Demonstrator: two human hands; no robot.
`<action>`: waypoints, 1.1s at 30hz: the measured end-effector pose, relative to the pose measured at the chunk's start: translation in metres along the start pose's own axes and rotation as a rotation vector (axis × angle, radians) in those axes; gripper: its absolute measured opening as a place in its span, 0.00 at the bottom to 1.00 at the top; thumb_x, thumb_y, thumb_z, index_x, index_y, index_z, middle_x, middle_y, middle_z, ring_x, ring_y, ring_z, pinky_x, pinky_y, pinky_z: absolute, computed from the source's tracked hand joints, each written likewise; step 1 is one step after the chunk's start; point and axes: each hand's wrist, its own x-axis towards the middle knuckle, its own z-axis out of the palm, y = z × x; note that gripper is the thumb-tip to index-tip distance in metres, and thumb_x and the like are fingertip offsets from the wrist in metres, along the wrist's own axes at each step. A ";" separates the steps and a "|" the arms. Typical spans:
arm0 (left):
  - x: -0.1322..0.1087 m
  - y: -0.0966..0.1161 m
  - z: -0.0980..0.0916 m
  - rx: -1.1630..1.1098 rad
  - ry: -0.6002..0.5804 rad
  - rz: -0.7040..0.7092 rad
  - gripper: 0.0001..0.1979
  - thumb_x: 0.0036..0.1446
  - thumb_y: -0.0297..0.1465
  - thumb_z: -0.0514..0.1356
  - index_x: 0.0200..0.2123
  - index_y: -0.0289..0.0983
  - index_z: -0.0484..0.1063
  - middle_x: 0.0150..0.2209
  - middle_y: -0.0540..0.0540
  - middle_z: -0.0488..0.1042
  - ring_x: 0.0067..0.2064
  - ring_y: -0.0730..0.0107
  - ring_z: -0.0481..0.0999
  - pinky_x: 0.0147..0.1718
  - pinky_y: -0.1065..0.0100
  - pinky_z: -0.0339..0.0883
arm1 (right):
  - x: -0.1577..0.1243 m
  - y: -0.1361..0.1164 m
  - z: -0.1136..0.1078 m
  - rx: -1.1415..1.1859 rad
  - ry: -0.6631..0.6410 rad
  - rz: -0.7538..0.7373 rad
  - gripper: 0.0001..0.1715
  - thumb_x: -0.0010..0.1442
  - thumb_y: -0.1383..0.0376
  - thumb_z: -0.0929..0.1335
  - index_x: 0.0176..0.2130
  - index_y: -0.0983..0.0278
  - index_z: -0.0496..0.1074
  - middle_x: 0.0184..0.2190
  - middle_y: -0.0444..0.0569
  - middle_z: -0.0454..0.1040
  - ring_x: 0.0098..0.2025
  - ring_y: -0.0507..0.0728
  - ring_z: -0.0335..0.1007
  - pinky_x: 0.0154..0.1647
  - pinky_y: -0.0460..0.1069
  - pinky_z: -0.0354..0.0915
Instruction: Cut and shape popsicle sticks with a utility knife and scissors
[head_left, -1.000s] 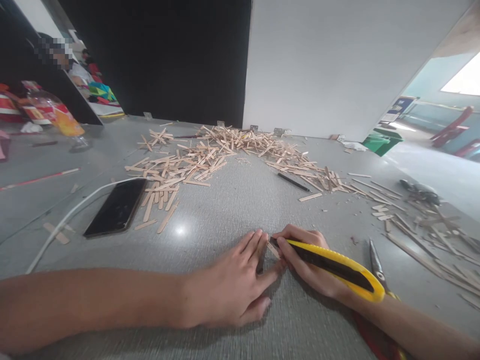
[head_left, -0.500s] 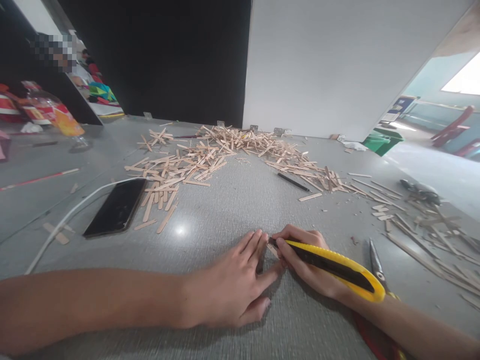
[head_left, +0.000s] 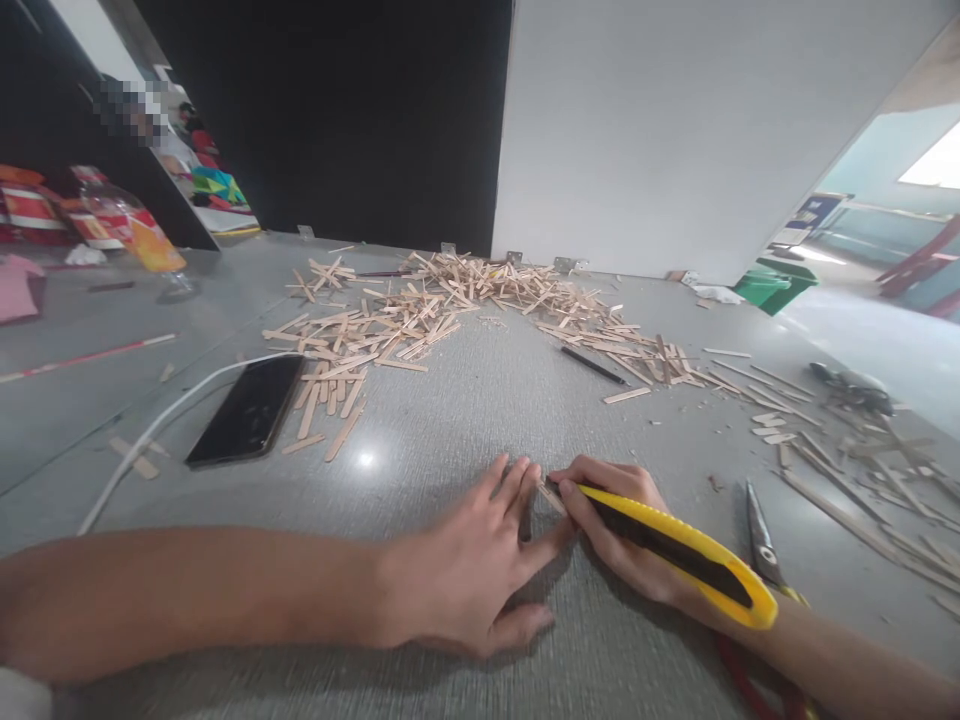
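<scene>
My right hand (head_left: 615, 525) is closed around a yellow and black utility knife (head_left: 679, 550), its tip pointing left and down at the table. Beneath that tip lies a small piece of wooden stick (head_left: 553, 497), partly covered by my fingers. My left hand (head_left: 480, 560) rests palm down with fingers stretched and spread; its fingertips touch or nearly touch the stick's far end. To the right of my right hand lies a pair of scissors (head_left: 761, 530), its handles partly hidden under my forearm.
A wide heap of wooden sticks (head_left: 420, 310) spreads along the black and white panels. A phone (head_left: 247, 410) with a white cable lies left, a dark pen (head_left: 592, 365) right of centre. Wood strips (head_left: 840, 500) and a dark tool (head_left: 851, 388) lie far right; a bottle (head_left: 135, 225) stands far left.
The view has shifted slightly, so the scene sits a little further right. Both hands stay close together over the stick, and the knife remains in my right hand.
</scene>
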 end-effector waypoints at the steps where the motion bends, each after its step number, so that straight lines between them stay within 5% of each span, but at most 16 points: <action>1: 0.000 0.000 0.000 0.005 -0.002 0.000 0.41 0.70 0.49 0.48 0.74 0.25 0.46 0.65 0.12 0.62 0.69 0.25 0.58 0.65 0.37 0.55 | 0.000 0.000 0.000 -0.003 0.000 -0.001 0.13 0.72 0.64 0.64 0.35 0.63 0.73 0.23 0.42 0.70 0.23 0.50 0.66 0.26 0.46 0.60; 17: 0.000 -0.001 -0.002 0.012 -0.028 0.013 0.39 0.71 0.48 0.50 0.72 0.24 0.52 0.64 0.12 0.64 0.69 0.27 0.61 0.65 0.40 0.58 | -0.002 -0.001 -0.002 -0.020 -0.052 -0.012 0.12 0.72 0.64 0.65 0.33 0.62 0.68 0.23 0.39 0.66 0.22 0.50 0.63 0.25 0.46 0.58; 33: 0.000 -0.004 0.000 0.030 -0.008 0.021 0.39 0.71 0.49 0.48 0.72 0.23 0.51 0.65 0.11 0.61 0.69 0.25 0.61 0.63 0.40 0.58 | 0.002 0.001 -0.003 -0.032 -0.051 0.035 0.21 0.73 0.59 0.63 0.28 0.60 0.64 0.20 0.40 0.65 0.21 0.51 0.61 0.25 0.48 0.57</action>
